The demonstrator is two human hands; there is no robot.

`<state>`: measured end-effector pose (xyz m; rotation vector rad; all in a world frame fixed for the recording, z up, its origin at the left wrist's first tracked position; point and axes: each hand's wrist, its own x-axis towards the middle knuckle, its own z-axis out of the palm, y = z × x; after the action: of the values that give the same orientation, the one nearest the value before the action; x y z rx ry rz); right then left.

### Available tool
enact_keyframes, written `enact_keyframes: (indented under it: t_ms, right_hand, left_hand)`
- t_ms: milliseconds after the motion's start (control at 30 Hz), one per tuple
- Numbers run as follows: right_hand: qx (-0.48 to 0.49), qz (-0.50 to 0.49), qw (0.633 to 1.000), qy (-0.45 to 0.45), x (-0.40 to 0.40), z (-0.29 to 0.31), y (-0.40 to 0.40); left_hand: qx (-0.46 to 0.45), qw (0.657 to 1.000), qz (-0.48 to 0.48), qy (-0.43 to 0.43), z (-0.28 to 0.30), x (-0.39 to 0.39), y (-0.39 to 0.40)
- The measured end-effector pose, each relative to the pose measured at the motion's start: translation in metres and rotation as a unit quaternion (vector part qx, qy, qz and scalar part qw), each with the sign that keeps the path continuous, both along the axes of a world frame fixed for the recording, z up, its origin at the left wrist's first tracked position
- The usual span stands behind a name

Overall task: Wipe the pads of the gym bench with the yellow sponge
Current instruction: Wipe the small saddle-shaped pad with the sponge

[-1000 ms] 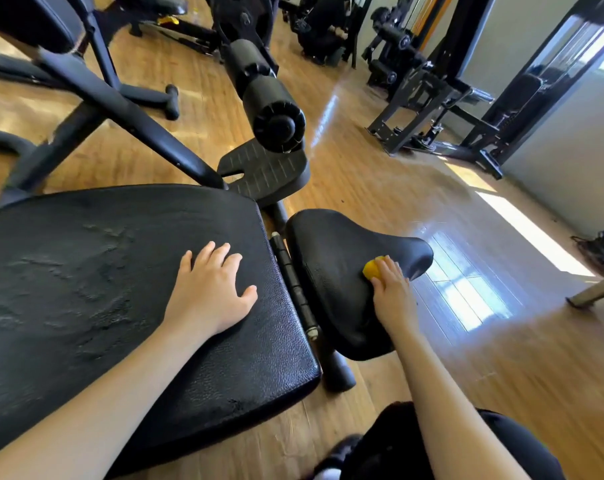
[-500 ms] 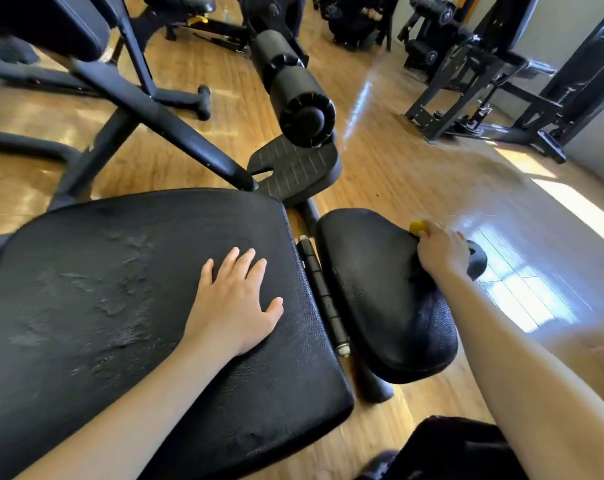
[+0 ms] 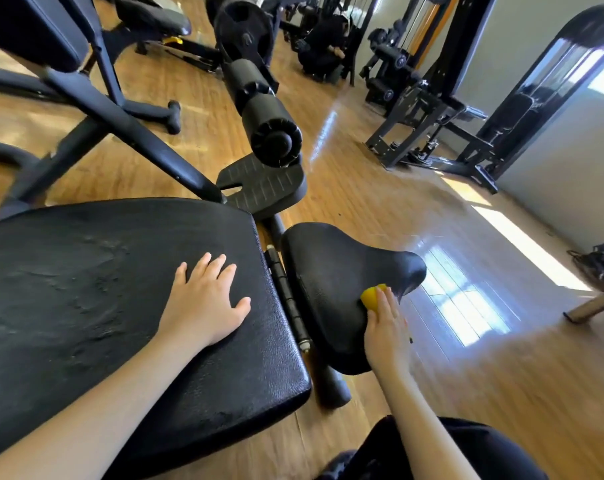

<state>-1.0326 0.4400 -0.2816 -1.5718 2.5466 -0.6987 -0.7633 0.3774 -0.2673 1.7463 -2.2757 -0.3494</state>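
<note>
2 black pads on the gym bench. Left half of frame: big pad [image 3: 86, 306], its leather surface cracked and rough toward the left. Left hand [image 3: 203, 303] lies flat on it near its right edge, fingers straight and spread, holding nothing. A hinge rod [image 3: 288, 299] sits between the pads. Center-right: smaller seat pad [image 3: 328, 271], curved up at its tip. Right hand [image 3: 387, 327] presses 1 yellow sponge [image 3: 371, 296] against the seat pad's right side, fingers laid over it; only the sponge's top shows. Top center: 1 foam roller [image 3: 269, 126]. Upper right: more gym machines [image 3: 432, 109] on wood floor [image 3: 380, 188].
</note>
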Motion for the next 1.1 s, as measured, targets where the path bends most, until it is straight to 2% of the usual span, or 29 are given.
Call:
enact_keyframes:
  t_ms: [167, 433, 633, 767, 900, 1100]
  right_hand:
    - [-0.047, -0.002, 0.999, 0.000, 0.008, -0.012, 0.019]
    - [-0.040, 0.007, 0.999, -0.006, -0.039, 0.001, -0.042]
    - [-0.088, -0.043, 0.995, 0.025, -0.084, 0.016, -0.101]
    - [-0.037, -0.095, 0.995, -0.008, -0.109, 0.029, -0.125]
    - [-0.006, -0.087, 0.996, -0.002, -0.117, 0.030, -0.128]
    - [-0.084, -0.037, 0.995, -0.041, -0.093, 0.016, -0.099]
  left_hand:
    - [0.001, 1.000, -0.004, -0.003, 0.001, 0.001, 0.001]
    - [-0.005, 1.000, -0.003, -0.002, -0.001, 0.000, -0.001]
    - [-0.013, 1.000, 0.002, 0.009, -0.003, -0.001, -0.002]
    - [-0.018, 1.000, 0.005, 0.000, -0.004, -0.001, -0.002]
    - [-0.021, 1.000, 0.007, -0.001, -0.006, -0.001, -0.002]
    - [-0.020, 1.000, 0.007, -0.011, -0.006, -0.001, -0.002]
